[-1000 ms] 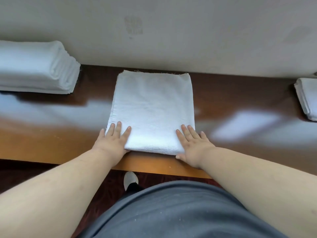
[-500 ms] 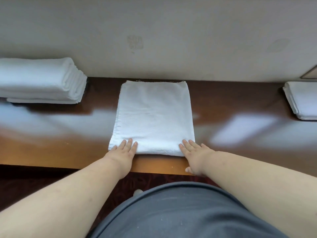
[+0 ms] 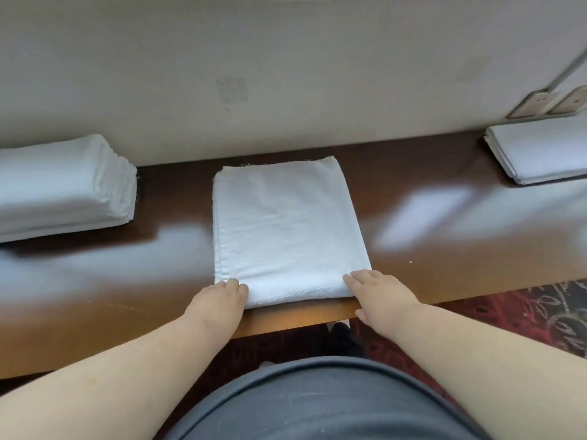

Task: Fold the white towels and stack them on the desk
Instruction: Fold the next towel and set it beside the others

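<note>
Item one: white terry towel (image 3: pixel 286 230), folded into a flat rectangle, lying at the centre of the glossy brown wooden desk (image 3: pixel 444 258). Its far edge sits close to the wall at 12 o'clock; its near folded edge lies just short of the desk's front lip at 6 o'clock. Layered hems show along its 9 o'clock side.

Item two: your left hand (image 3: pixel 219 296), at the towel's 7 o'clock corner. Its fingers curl at that corner's edge, tips tucked out of sight; whether they pinch the cloth or only press against it cannot be told.

Item three: your right hand (image 3: pixel 378 293), at the towel's 5 o'clock corner. Its fingers lie fairly straight on top of the corner, pressing the cloth, with the thumb down at the desk's front lip.

Item four: tall stack of folded white towels (image 3: pixel 63 185), at 9 o'clock from the centre towel, well apart from it, against the wall.

Item five: low pile of flat folded white cloths (image 3: pixel 540 150), at 2 o'clock, near the desk's far right, well apart from the centre towel.

Item six: beige painted wall (image 3: pixel 286 58) behind the desk, with two wall sockets (image 3: pixel 552 103) above the low pile.

Item seven: dark red patterned carpet (image 3: pixel 540 312) below the desk at 4 o'clock; your grey shirt (image 3: pixel 317 401) fills 6 o'clock.
</note>
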`<action>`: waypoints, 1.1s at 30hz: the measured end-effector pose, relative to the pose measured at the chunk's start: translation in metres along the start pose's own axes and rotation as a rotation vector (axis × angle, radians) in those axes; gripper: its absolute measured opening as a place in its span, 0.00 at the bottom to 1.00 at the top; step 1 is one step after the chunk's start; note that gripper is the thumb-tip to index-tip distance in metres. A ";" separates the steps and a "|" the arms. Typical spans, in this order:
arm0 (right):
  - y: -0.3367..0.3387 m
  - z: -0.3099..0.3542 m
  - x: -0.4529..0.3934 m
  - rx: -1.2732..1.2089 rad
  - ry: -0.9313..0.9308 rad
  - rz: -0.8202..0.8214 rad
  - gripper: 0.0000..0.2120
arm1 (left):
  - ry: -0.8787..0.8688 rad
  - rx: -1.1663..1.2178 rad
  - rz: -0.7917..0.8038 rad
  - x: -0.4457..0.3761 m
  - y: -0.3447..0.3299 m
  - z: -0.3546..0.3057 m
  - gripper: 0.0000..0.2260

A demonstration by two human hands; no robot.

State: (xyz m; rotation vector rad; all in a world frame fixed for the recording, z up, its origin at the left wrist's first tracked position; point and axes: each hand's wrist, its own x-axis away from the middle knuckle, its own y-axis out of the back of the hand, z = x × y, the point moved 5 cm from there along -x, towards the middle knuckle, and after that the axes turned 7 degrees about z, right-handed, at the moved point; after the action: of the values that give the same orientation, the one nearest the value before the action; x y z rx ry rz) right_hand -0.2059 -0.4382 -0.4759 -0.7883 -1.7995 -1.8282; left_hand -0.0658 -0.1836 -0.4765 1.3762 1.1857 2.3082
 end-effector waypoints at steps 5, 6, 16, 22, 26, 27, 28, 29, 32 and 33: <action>0.004 -0.002 -0.010 -0.067 -0.074 -0.134 0.21 | 0.059 0.034 -0.067 -0.011 -0.001 0.003 0.19; 0.006 -0.005 -0.013 -0.091 -0.096 -0.149 0.21 | 0.064 0.043 -0.076 -0.013 0.001 0.004 0.19; 0.015 -0.011 -0.019 0.013 -0.123 -0.134 0.18 | -0.014 0.071 -0.116 -0.014 0.003 0.012 0.21; 0.014 -0.028 0.000 -0.229 -0.110 -0.172 0.21 | -0.104 0.443 -0.202 0.007 0.012 0.036 0.17; 0.015 -0.039 0.023 -0.588 -0.073 -0.321 0.23 | -0.108 0.716 -0.201 0.024 0.015 0.056 0.13; 0.018 -0.041 0.029 -0.719 -0.083 -0.352 0.23 | -0.075 0.831 -0.200 0.027 0.014 0.062 0.15; 0.022 -0.044 0.035 -0.852 -0.106 -0.384 0.23 | -0.033 0.962 -0.203 0.030 0.013 0.068 0.17; 0.028 -0.047 0.039 -0.959 -0.137 -0.425 0.22 | 0.005 1.095 -0.216 0.031 0.014 0.073 0.19; 0.050 -0.056 0.038 -1.162 -0.174 -0.565 0.22 | 0.096 1.439 -0.334 0.029 0.024 0.086 0.20; 0.060 -0.058 0.036 -1.201 -0.175 -0.597 0.22 | 0.130 1.521 -0.374 0.026 0.028 0.089 0.18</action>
State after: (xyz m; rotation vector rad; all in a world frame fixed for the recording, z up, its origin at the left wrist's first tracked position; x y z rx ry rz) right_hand -0.1968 -0.4961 -0.4068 -0.8158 -0.8738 -3.3758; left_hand -0.0016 -0.1401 -0.4177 0.9876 3.1194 0.9937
